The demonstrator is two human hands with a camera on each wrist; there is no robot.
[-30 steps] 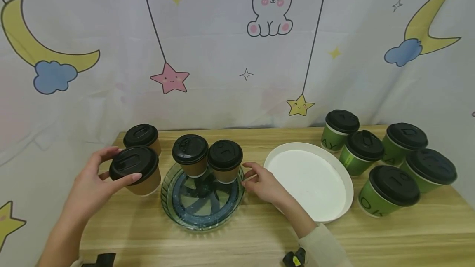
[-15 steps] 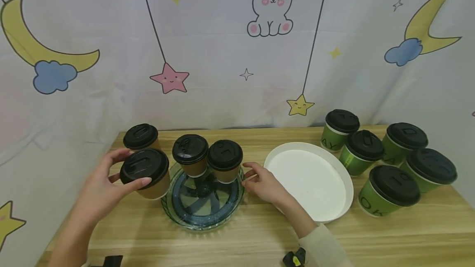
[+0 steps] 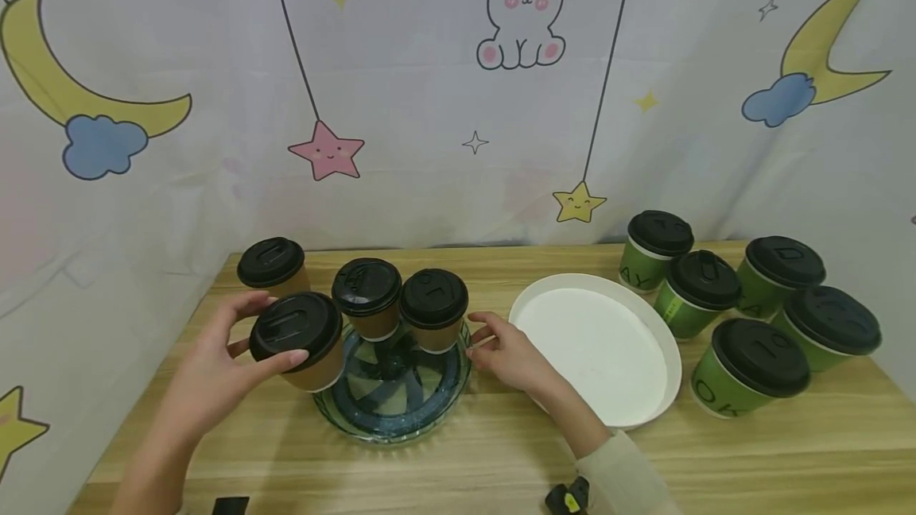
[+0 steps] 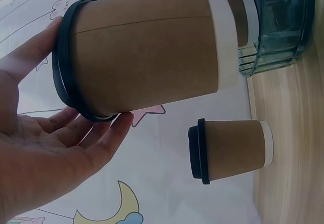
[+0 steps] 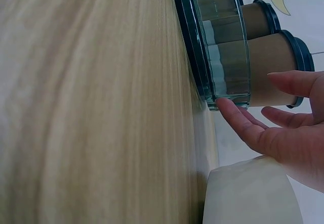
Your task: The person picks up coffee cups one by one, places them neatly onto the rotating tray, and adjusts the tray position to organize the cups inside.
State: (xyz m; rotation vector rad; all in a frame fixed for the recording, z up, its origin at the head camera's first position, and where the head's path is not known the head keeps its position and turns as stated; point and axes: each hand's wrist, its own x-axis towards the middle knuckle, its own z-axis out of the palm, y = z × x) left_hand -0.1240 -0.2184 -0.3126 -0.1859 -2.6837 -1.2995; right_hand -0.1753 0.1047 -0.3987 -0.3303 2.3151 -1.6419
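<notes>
My left hand (image 3: 218,364) grips a brown paper coffee cup (image 3: 318,372) by its black lid, thumb on one side and fingers on the other. In the left wrist view this held cup (image 4: 147,52) is clear of the table, its white base near the glass dish. The round glass dish (image 3: 386,434) bears two similar lidded cups, a left one (image 3: 366,288) and a right one (image 3: 433,299), at its far side. My right hand (image 3: 510,356) is at the dish's right rim with loosely bent fingers; in the right wrist view a fingertip (image 5: 224,102) meets the glass.
Another brown coffee cup (image 3: 272,262) stands at the table's back left, behind the held one. A round white tray (image 3: 594,348) lies right of the dish, partly behind my right forearm. Several green lidded cups (image 3: 747,372) stand at the right. A printed curtain (image 3: 429,205) hangs behind the table.
My left hand has carried the brown coffee cup to the right and slightly nearer, so it now overlaps the dish's left edge in the head view. The right hand has stayed put.
</notes>
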